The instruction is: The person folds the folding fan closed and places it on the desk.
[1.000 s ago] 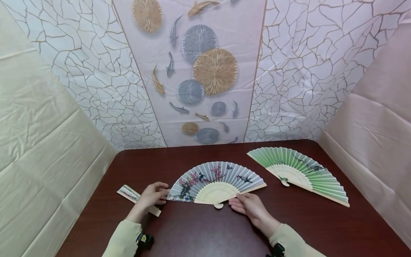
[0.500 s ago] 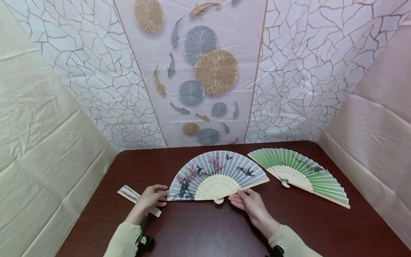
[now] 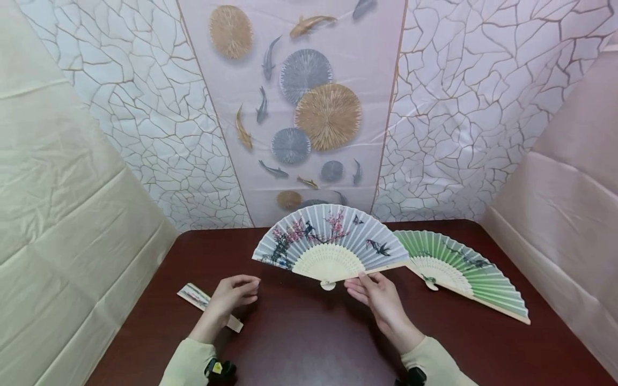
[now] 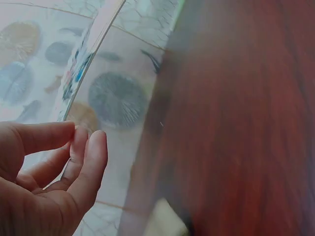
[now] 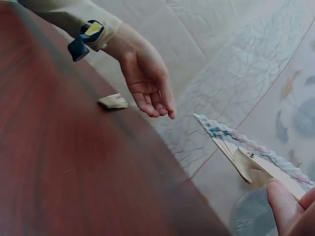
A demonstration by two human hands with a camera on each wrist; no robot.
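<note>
A spread white folding fan [image 3: 328,241], painted with pink blossoms and birds, is raised off the table. My right hand [image 3: 381,300] pinches its right outer rib, thumb on top, near the pivot. In the right wrist view the fan [image 5: 261,157] appears almost edge-on beside my thumb. My left hand [image 3: 232,300] is apart from the fan, below its left edge, fingers loosely bent and holding nothing. The left wrist view shows the same hand [image 4: 54,172] with thumb and fingertips close together. Under the left wrist lies a folded fan [image 3: 195,296], partly hidden by the forearm.
A spread green folding fan [image 3: 454,262] lies at the right of the dark red table [image 3: 299,338]; the white fan overlaps its left end in the head view. Patterned cloth [image 3: 434,134] hangs behind the table, with plain cloth at both sides.
The right hand has lifted the white fan up off the table, tilting it more upright. The fan's left edge has come away from the left hand, which stays nearly in place.
</note>
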